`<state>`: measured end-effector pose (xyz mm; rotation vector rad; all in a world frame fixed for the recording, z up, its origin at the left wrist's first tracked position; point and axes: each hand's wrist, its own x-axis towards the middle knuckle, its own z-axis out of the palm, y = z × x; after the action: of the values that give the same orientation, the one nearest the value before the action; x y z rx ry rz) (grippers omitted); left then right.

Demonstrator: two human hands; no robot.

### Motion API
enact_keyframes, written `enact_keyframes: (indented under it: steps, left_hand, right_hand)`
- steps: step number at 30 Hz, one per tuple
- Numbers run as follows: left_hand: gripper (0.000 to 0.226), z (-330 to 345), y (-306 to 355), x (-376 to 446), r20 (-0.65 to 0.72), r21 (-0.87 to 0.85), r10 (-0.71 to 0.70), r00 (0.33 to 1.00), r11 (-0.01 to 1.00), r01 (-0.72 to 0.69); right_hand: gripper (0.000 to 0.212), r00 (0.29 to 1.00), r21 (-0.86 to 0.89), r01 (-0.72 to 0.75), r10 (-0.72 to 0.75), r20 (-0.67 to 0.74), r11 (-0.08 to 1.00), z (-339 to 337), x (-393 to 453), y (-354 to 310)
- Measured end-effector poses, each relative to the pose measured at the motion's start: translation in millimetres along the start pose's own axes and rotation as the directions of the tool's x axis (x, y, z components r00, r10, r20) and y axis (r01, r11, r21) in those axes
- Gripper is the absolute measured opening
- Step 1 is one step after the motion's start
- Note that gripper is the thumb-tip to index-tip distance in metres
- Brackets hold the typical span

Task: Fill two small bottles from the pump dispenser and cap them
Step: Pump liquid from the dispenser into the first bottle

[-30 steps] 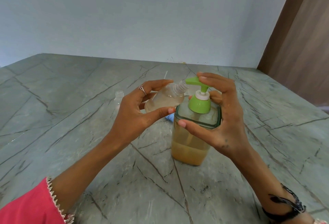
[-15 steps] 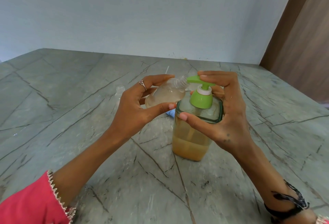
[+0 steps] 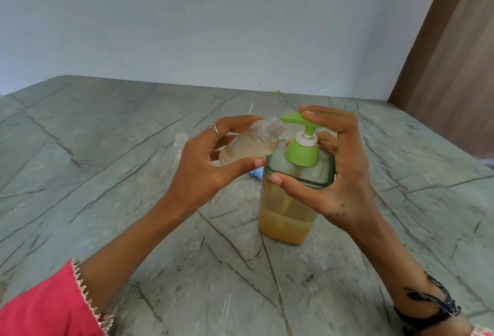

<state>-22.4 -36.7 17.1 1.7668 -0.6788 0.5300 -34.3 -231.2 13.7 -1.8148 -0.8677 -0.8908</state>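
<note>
Head view | step: filling first small bottle [image 3: 250, 146], tilted, neck at the green pump dispenser [image 3: 294, 188] spout, mid-bench | left hand [image 3: 205, 167] grips bottle; right hand [image 3: 339, 164] clasps dispenser, fingers on pump head | next: press down, keep neck under spout; second bottle [image 3: 179, 143] waits behind.

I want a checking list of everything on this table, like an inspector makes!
Surface: grey veined stone table.
Job's things: pump dispenser standing upright, partly full of amber liquid; small bottle tilted, its open neck at the green spout; second small bottle standing uncapped behind the left hand.
Clutter: blue item mostly hidden; thin white stick.
Hands: left hand holds the tilted bottle; right hand has fingers on the pump head, thumb on the dispenser.
Cables: nothing seen.
Surroundings: pale wall, brown panel at right.
</note>
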Motion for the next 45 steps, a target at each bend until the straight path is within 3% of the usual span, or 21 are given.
enact_keyframes:
  steps: [17, 31, 45]
  left_hand:
    - [0.049, 1.2, -2.0, 0.4, -0.017, -0.033, -0.035, 0.999, 0.999, 0.034]
    - [0.046, 4.4, -5.4, -0.2, -0.009, -0.080, -0.088, 0.996, 0.993, 0.087]
    - [0.046, 7.2, -11.5, -3.7, 0.022, -0.093, -0.140, 0.990, 0.986, 0.141]
  right_hand:
    - [0.062, 0.995, -0.064, -0.070, 0.074, 0.069, 0.995, -4.8, 6.2, -8.7]
    - [0.085, 0.976, -0.129, -0.090, 0.113, 0.184, 0.988, -13.5, 4.2, -15.1]
    - [0.082, 0.849, 0.000, -0.347, 0.314, 0.425, 0.938, -52.6, 27.6, 0.1]
